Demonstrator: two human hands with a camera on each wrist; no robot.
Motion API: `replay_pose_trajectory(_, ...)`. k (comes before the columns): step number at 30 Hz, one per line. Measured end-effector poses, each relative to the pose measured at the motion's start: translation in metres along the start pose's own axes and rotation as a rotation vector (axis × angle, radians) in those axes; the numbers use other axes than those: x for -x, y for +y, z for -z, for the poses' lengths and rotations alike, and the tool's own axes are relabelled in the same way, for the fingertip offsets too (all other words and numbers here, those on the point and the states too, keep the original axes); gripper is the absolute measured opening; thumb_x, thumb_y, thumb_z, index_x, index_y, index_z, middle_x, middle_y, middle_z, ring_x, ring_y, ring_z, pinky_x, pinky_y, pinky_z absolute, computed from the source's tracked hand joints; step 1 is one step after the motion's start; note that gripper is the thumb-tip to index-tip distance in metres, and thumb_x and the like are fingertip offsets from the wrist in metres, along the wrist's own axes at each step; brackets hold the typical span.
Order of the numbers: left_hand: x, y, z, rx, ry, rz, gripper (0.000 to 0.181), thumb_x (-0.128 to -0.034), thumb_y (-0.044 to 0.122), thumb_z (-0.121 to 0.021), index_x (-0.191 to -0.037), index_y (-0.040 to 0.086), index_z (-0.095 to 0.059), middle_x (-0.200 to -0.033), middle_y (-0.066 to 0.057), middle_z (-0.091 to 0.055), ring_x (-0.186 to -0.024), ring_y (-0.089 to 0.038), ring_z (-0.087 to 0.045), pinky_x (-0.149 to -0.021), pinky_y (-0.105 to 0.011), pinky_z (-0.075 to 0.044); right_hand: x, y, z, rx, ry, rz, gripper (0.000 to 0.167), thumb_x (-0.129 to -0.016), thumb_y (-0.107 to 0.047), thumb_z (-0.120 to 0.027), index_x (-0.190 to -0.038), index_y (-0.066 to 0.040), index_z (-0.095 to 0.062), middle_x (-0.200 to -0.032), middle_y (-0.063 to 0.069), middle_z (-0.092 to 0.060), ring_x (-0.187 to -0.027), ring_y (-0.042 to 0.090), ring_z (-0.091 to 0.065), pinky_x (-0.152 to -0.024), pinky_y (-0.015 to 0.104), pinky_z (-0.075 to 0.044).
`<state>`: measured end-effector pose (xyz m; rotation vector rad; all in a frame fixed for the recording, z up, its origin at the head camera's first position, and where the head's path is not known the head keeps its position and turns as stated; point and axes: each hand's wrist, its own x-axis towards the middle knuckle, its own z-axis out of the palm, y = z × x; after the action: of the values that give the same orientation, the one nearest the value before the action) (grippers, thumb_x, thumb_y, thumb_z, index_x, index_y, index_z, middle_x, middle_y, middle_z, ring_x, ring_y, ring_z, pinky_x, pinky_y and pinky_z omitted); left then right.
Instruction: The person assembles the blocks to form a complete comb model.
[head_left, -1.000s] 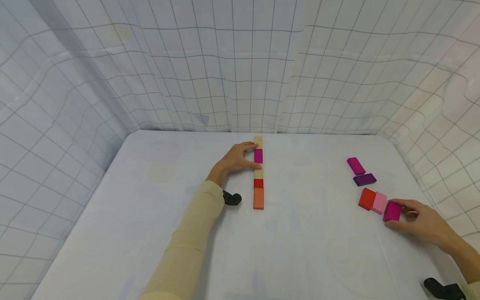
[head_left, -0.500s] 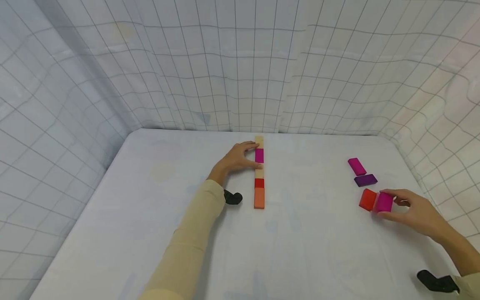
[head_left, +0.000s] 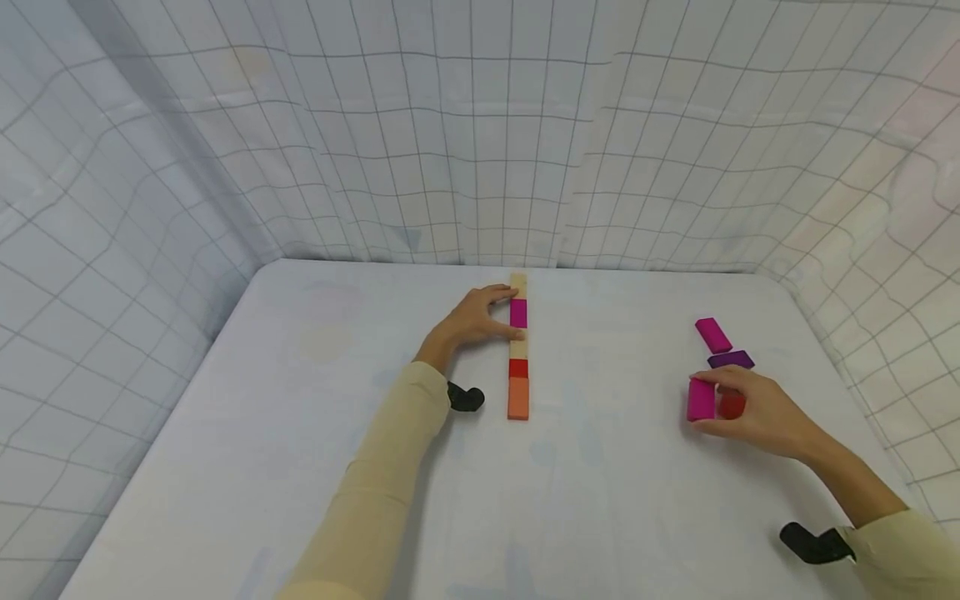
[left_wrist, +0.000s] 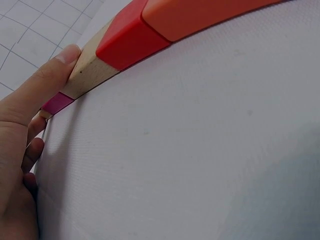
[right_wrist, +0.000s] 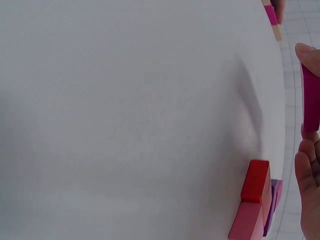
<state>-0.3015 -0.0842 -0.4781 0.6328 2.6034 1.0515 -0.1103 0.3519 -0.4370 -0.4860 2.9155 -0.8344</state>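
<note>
A single-file row of wooden blocks lies mid-table: a far beige block, a magenta block, a nearer beige block, a red block and an orange block nearest. My left hand rests at the row's left, thumb touching the nearer beige block, a fingertip at the far one. Between thumb and fingers my right hand pinches another magenta block, raised above the table. Beyond it, a loose red block is partly covered by that hand; a pink block sits against it.
A purple block and one more magenta block lie on the right side of the white table. Checked white cloth hangs along the back and both sides.
My right hand has lifted the magenta block from beside the pink block and carried it left, past the loose red block. The left hand stays where it was.
</note>
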Motion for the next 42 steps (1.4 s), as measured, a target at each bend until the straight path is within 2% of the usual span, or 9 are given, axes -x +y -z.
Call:
replay_pose_trajectory(7,0.001,0.001,0.000,0.014,-0.003,-0.004,0.089,-0.0819,0.047,-0.086,-0.158,0.021,-0.047,-0.165,-0.004,-0.034,-0.154,-0.029,-0.020,-0.123,-0.052,-0.020,-0.020,-0.029,-0.018,-0.035,-0.045,0.039,0.066,-0.079,-0.037,-0.091,-0.134,-0.009,-0.067,-0.124,0.009,-0.065,-0.108,0.034,-0.065,-0.080,0.043,-0.060)
replay_pose_trajectory(16,-0.002,0.000,0.001,0.003,-0.001,-0.015,0.090,-0.0821,0.047,-0.086,-0.158,0.020,-0.047,-0.165,-0.004,-0.034,-0.154,-0.028,-0.022,-0.123,-0.050,-0.021,-0.046,-0.065,-0.053,-0.100,-0.142,0.088,0.068,-0.077,-0.036,-0.092,-0.135,-0.012,-0.066,-0.127,0.004,-0.064,-0.112,0.028,-0.061,-0.087,0.045,-0.059)
replay_pose_trajectory(22,-0.003,0.000,0.001,-0.001,-0.001,-0.013,0.089,-0.0823,0.047,-0.086,-0.158,0.020,-0.047,-0.165,-0.004,-0.034,-0.154,-0.027,-0.023,-0.123,-0.049,-0.022,-0.058,-0.096,-0.073,-0.106,-0.202,0.158,0.072,-0.076,-0.041,-0.092,-0.135,-0.012,-0.065,-0.128,0.002,-0.062,-0.113,0.025,-0.061,-0.086,0.040,-0.060)
replay_pose_trajectory(26,-0.002,0.001,0.001,-0.002,0.001,-0.011,0.090,-0.0820,0.048,-0.086,-0.158,0.020,-0.047,-0.165,-0.005,-0.034,-0.154,-0.027,-0.023,-0.122,-0.050,-0.023,-0.067,-0.115,-0.083,-0.100,-0.231,0.225,0.070,-0.075,-0.042,-0.093,-0.132,-0.015,-0.066,-0.126,-0.005,-0.061,-0.114,0.018,-0.058,-0.089,0.037,-0.058)
replay_pose_trajectory(32,-0.003,-0.002,0.000,-0.007,0.007,-0.013,0.090,-0.0817,0.050,-0.086,-0.158,0.022,-0.047,-0.165,-0.004,-0.035,-0.153,-0.027,-0.024,-0.122,-0.050,-0.023,-0.076,-0.136,-0.098,-0.135,-0.256,0.332,0.065,-0.076,-0.040,-0.093,-0.129,-0.013,-0.068,-0.123,-0.008,-0.060,-0.113,0.014,-0.056,-0.092,0.038,-0.056)
replay_pose_trajectory(37,-0.003,-0.002,-0.001,0.001,0.010,-0.019,0.090,-0.0813,0.049,-0.087,-0.158,0.021,-0.048,-0.165,-0.004,-0.035,-0.153,-0.026,-0.024,-0.122,-0.049,-0.024,-0.079,-0.151,-0.109,-0.146,-0.292,0.376,0.064,-0.077,-0.041,-0.093,-0.129,-0.012,-0.069,-0.122,-0.006,-0.058,-0.111,0.014,-0.056,-0.094,0.036,-0.054)
replay_pose_trajectory(42,-0.001,-0.001,-0.001,0.002,0.010,-0.014,0.090,-0.0814,0.049,-0.086,-0.158,0.021,-0.047,-0.165,-0.004,-0.035,-0.153,-0.026,-0.024,-0.122,-0.050,-0.024,-0.081,-0.161,-0.117,-0.133,-0.305,0.378,0.064,-0.077,-0.039,-0.093,-0.130,-0.014,-0.068,-0.120,-0.008,-0.056,-0.109,0.012,-0.054,-0.092,0.031,-0.053)
